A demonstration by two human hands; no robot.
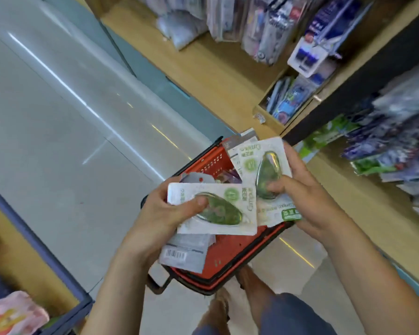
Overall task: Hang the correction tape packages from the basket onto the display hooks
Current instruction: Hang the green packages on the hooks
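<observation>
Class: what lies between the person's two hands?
Head view: two green-and-white correction tape packages, the left package in the left hand, the right package in the right hand, over the red basket.

left hand point(155, 213) grips package point(228, 197) | right hand point(307, 189) grips second package point(249, 163) | basket point(211, 163) below

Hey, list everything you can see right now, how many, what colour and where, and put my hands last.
correction tape packages: several, overlap hides the count; white cards, green blisters; held above the basket
basket: one; red, black rim; on the floor under the hands, more packets inside
hanging packets: many, blurred; mostly blue and green; display at right
wooden shelf: one; tan; upper middle, bagged goods on it
floor: grey tiles; left
left hand: one; grips a stack of packages
right hand: one; grips more packages
</observation>
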